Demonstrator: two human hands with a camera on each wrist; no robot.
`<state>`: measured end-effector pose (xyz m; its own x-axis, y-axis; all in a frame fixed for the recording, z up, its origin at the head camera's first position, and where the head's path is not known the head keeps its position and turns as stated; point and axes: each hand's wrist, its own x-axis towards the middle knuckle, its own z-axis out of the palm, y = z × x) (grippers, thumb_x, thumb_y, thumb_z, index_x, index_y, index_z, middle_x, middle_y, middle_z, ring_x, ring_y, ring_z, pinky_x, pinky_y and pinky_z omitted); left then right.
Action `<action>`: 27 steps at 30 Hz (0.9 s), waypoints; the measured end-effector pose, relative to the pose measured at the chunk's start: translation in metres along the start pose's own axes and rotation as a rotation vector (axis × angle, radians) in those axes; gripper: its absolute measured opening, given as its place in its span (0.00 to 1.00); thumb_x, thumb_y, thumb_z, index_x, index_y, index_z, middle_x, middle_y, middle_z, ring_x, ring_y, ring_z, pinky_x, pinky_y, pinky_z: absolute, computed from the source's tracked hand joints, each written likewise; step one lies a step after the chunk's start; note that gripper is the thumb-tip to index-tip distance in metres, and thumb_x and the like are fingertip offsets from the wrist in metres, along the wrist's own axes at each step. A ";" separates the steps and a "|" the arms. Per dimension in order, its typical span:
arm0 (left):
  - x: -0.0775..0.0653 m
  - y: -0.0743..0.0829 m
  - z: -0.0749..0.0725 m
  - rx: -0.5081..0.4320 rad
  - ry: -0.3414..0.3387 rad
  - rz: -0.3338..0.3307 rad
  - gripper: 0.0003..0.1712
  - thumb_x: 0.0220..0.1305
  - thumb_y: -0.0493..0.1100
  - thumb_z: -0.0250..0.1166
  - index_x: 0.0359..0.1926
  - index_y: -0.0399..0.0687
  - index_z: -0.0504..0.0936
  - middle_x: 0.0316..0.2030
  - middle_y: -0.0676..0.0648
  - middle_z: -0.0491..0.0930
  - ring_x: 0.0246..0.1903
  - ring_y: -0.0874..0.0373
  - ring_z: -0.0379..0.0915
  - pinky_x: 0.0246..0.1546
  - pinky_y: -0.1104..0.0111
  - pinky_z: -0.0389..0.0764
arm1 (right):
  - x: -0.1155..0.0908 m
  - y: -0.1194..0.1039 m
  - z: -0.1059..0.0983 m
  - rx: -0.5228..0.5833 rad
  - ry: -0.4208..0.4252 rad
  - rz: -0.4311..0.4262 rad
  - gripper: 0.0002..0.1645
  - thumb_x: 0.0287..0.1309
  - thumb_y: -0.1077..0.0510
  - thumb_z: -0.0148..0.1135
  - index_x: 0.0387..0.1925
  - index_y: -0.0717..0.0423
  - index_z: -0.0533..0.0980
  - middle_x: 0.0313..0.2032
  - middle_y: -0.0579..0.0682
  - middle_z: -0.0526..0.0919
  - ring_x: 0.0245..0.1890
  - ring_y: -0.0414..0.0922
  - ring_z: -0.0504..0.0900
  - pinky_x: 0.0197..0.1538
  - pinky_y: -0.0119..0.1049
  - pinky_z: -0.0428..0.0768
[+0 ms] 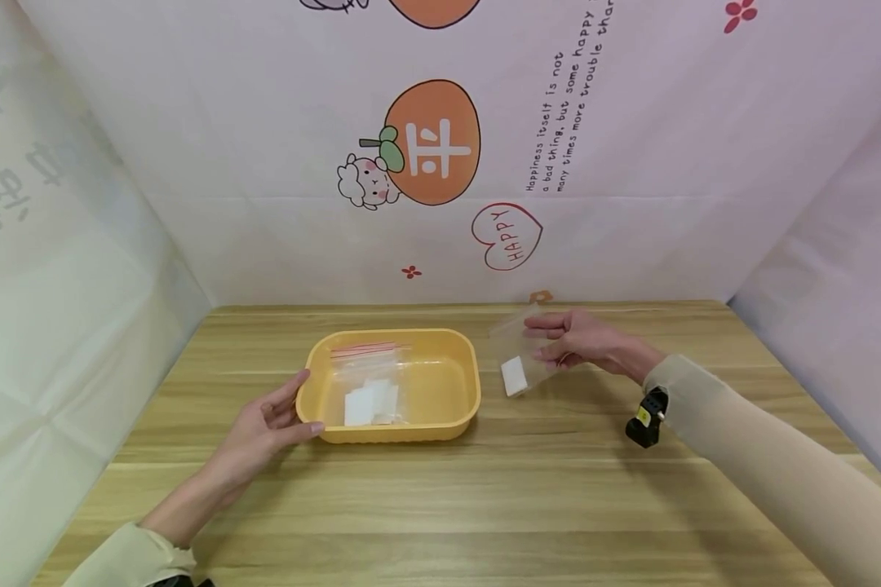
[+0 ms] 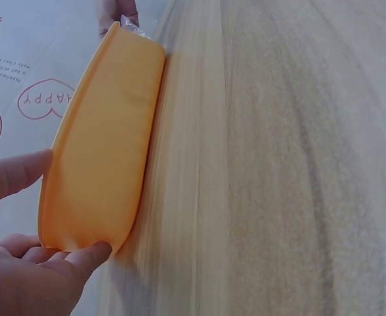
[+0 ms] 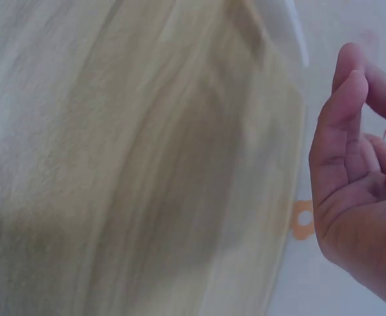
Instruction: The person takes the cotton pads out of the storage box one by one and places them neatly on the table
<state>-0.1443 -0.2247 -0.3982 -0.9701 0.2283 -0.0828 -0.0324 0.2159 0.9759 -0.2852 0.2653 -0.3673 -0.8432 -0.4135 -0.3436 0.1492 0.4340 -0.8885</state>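
Note:
A yellow plastic basket (image 1: 440, 408) stands on the wooden table, holding clear zip bags (image 1: 370, 391) with white pieces inside. My left hand (image 1: 264, 424) grips the basket's left end, its thumb at the near corner and fingers along the end wall. The left wrist view shows thumb and fingertips (image 2: 101, 250) against the yellow wall. Right of the basket, my right hand (image 1: 580, 342) pinches another clear zip bag (image 1: 514, 338), which hangs with a white piece (image 1: 514, 376) at its lower end. In the right wrist view the right hand's (image 3: 358, 171) thumb and finger meet, with most of the bag out of sight.
A printed white cloth (image 1: 301, 244) hangs behind the table, with more cloth on the left and right sides. Wood tabletop (image 1: 484, 505) extends in front of the basket. A black wrist device (image 1: 648, 417) sits on the right sleeve.

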 end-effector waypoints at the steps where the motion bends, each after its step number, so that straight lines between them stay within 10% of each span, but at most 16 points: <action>1: 0.000 0.000 0.000 0.000 0.002 -0.002 0.54 0.69 0.40 0.73 0.84 0.39 0.48 0.82 0.37 0.45 0.77 0.40 0.52 0.61 0.76 0.71 | 0.002 0.002 0.000 -0.008 0.002 -0.003 0.47 0.66 0.66 0.70 0.80 0.64 0.58 0.77 0.63 0.64 0.30 0.39 0.83 0.33 0.32 0.84; 20: 0.001 0.000 -0.002 -0.017 -0.004 -0.011 0.54 0.70 0.39 0.72 0.84 0.39 0.48 0.83 0.40 0.43 0.78 0.40 0.51 0.62 0.77 0.70 | 0.009 0.024 0.010 -0.245 0.095 -0.041 0.49 0.61 0.62 0.76 0.80 0.58 0.63 0.62 0.66 0.81 0.24 0.45 0.82 0.24 0.35 0.80; 27: 0.002 0.000 -0.002 -0.020 -0.006 -0.008 0.54 0.70 0.39 0.72 0.84 0.39 0.48 0.83 0.40 0.42 0.78 0.40 0.51 0.62 0.77 0.70 | 0.010 0.024 0.016 -0.311 0.134 -0.079 0.50 0.58 0.62 0.79 0.78 0.60 0.65 0.70 0.69 0.71 0.19 0.45 0.79 0.21 0.38 0.81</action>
<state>-0.1463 -0.2265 -0.3978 -0.9684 0.2320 -0.0920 -0.0453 0.1992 0.9789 -0.2815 0.2589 -0.3968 -0.9091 -0.3561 -0.2162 -0.0668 0.6367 -0.7682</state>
